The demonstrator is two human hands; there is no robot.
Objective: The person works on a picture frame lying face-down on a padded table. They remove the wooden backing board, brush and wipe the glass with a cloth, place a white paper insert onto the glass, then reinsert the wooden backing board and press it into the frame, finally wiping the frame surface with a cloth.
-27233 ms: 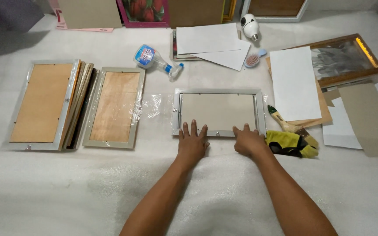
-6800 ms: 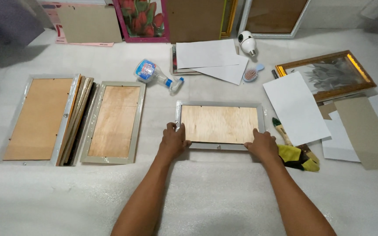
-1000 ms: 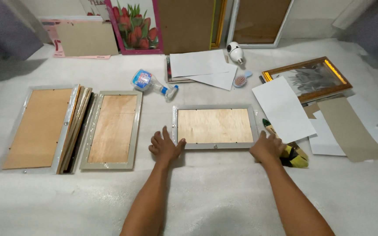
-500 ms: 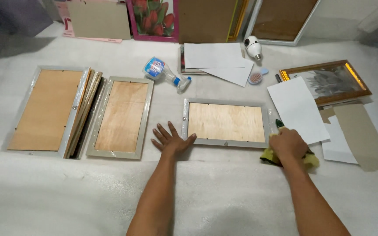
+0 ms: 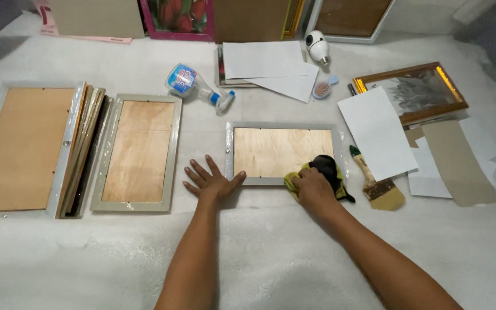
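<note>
A grey picture frame [image 5: 282, 127] lies face down in front of me, its plywood backing board [image 5: 276, 150] showing. My left hand [image 5: 210, 182] rests flat on the white surface, fingers spread, thumb against the frame's lower left corner. My right hand [image 5: 311, 186] grips a yellow and black cloth [image 5: 329, 170] on the frame's lower right corner.
To the left lie another face-down grey frame [image 5: 138, 151] and a stack of frames [image 5: 33, 146]. A spray bottle [image 5: 193, 83], white sheets [image 5: 271, 66], a paintbrush [image 5: 377, 182], a gold frame [image 5: 411, 92] and cardboard pieces [image 5: 457, 161] lie around. More frames lean at the back.
My right hand picked up the yellow and black cloth from beside the frame and brought it onto the frame's lower right corner. The left hand stayed by the lower left corner.
</note>
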